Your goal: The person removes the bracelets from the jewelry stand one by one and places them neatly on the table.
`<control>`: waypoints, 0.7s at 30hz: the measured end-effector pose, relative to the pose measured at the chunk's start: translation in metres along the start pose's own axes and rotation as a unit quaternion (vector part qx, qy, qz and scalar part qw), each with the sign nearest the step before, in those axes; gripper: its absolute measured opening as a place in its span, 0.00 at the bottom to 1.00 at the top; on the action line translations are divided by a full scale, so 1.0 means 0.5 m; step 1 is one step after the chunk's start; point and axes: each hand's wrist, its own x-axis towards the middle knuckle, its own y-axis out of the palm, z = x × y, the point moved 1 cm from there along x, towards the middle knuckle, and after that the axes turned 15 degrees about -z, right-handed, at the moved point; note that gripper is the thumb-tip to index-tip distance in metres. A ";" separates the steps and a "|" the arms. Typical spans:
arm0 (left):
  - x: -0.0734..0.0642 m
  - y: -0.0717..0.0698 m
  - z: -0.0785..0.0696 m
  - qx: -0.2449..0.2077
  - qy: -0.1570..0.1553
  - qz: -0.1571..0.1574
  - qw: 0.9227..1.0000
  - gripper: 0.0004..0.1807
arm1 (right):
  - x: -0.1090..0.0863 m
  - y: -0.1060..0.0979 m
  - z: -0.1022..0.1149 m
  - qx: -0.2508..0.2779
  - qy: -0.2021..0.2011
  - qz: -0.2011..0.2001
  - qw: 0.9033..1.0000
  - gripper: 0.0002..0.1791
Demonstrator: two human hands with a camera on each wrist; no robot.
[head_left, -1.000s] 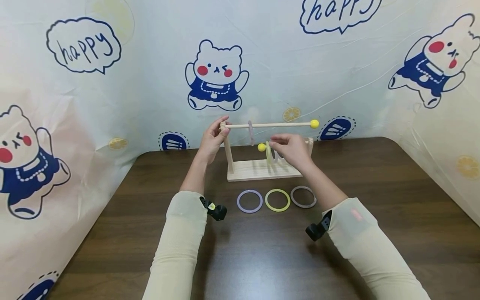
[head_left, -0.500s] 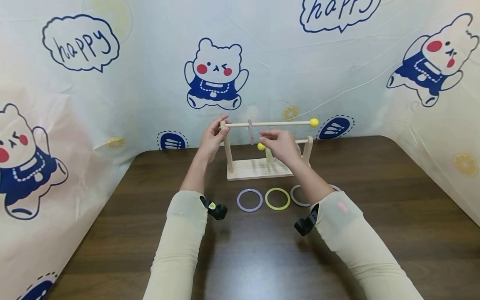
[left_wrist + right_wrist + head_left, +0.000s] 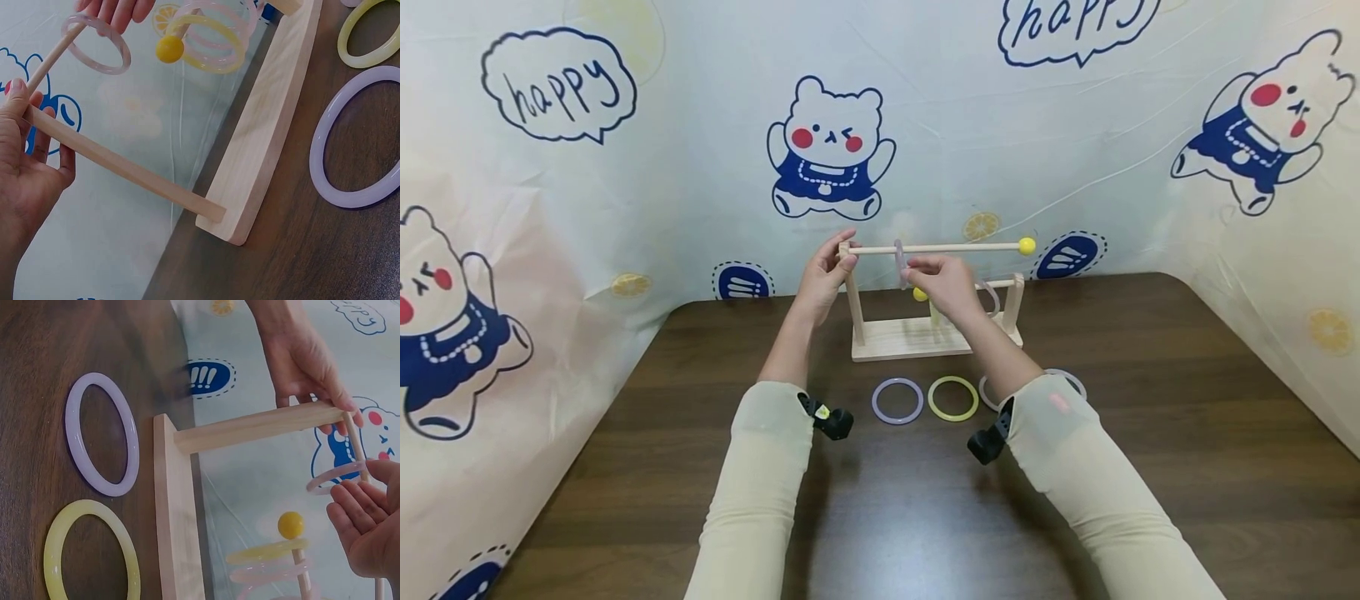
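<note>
A wooden ring stand (image 3: pixel 895 343) stands at the far part of the table. My left hand (image 3: pixel 823 279) grips the top of its left post (image 3: pixel 125 159), where the upper rod (image 3: pixel 962 247) with a yellow end ball (image 3: pixel 1027 246) begins. A translucent pale purple ring (image 3: pixel 97 45) hangs on that rod. My right hand (image 3: pixel 951 287) has thumb and fingertips at this ring's edge, pinching it. Below, the shorter rod ends in a yellow ball (image 3: pixel 290 525) and bears a yellow ring (image 3: pixel 265 552) and pinkish rings (image 3: pixel 269 573), partly hidden by my right hand in the head view.
In front of the stand, a purple ring (image 3: pixel 897 402) and a yellow ring (image 3: pixel 953 398) lie flat on the brown table (image 3: pixel 880 517). Two more pale rings, one a lilac ring (image 3: pixel 1067 379), lie partly under my right forearm. A printed cloth (image 3: pixel 700 183) hangs behind.
My right hand has moved left from the shorter rod's rings to the pale purple ring on the upper rod. My left hand keeps its grip on the post.
</note>
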 end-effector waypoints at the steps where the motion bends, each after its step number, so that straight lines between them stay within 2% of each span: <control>1: 0.000 0.000 0.000 0.001 0.001 -0.001 1.000 0.25 | 0.000 0.003 0.000 0.000 0.001 0.001 1.000 0.16; 15: 0.002 -0.003 0.003 0.007 -0.008 -0.008 1.000 0.25 | 0.001 0.013 -0.002 -0.001 0.006 -0.011 1.000 0.15; 21: 0.001 -0.003 0.004 0.011 -0.010 -0.011 1.000 0.25 | -0.002 0.019 0.000 -0.008 -0.007 -0.012 1.000 0.14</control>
